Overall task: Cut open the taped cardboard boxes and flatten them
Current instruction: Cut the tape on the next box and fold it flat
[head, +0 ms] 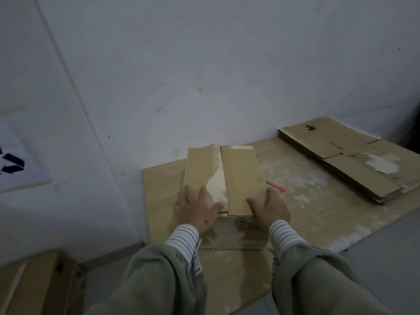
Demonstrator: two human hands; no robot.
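White wall [204, 64] behind, grey floor, and a large cardboard sheet [306, 201] laid flat as the work surface.

Near: two arms in grey-green sleeves with striped cuffs reach forward from the bottom edge. At near left a further brown cardboard box [34, 283] stands on the floor, blurred, its state unclear.

Middle: left hand [195, 208] and right hand [270, 208], both spread flat with fingers extended, press on the near ends of the two top flaps of the cardboard box [227, 173], one hand per flap. Neither hand curls round anything. The box sits on the sheet, near the wall. A dark gap runs along the seam between the flaps, and pale torn patches flank it where tape appears stripped off, so the top reads as already cut.

Right of the box: a small red-handled cutter [276, 186] lies on the sheet, just beside the box's right edge, untouched.

Far right: a stack of flattened boxes [341, 162] lies by the wall.

Step in hand, by judgement: opening or pressing this box's flaps ahead of collapsing it. Next move likely calls for lifting the flaps apart, checking whether the underside is still taped, then folding the walls flat and adding the box to the stack.
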